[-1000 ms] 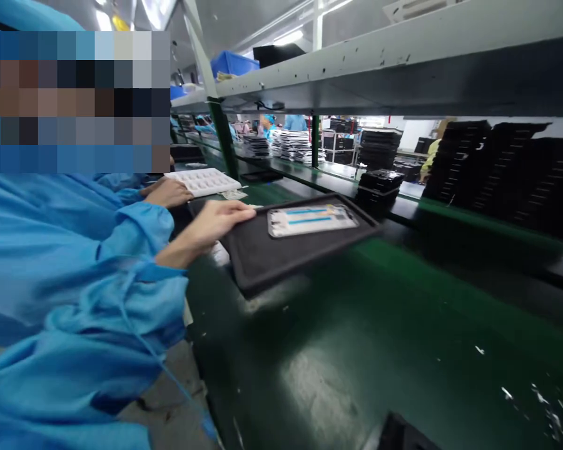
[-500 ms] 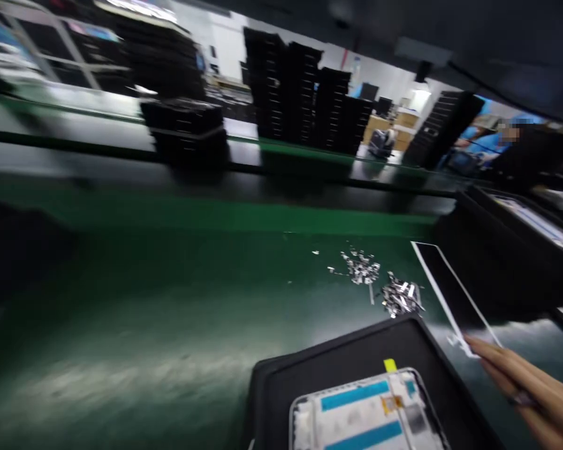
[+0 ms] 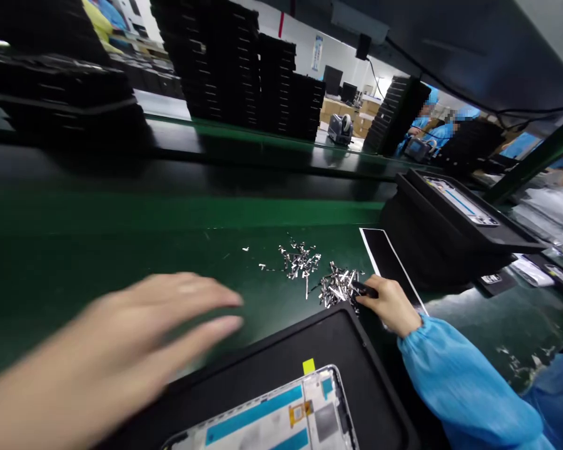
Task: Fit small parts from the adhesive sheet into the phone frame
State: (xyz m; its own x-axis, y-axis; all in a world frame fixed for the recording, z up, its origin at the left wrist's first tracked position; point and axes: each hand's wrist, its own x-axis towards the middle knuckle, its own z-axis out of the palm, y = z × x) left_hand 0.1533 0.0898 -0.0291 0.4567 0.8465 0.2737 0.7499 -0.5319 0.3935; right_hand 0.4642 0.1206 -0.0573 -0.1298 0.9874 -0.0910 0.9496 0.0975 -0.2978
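My left hand, blurred by motion, hangs over the near left edge of the black tray. Its thumb and fingers are apart, with nothing between them. My right hand, in a blue sleeve, is closed around a slim black tool; its exact kind is not clear. The tool's end points into a pile of small black and white strips. A looser scatter of strips lies to the left. In the tray lies a phone-like frame with blue strips and a yellow tab.
At right, a black tray stack carries another such frame. A white-bordered black sheet lies beside it on the green bench. Black stacks stand on the shelf behind; people in blue sit beyond.
The view has swung right. My left hand has come into view over the tray. My right hand has moved from the white-bordered sheet's near end to the strip pile.
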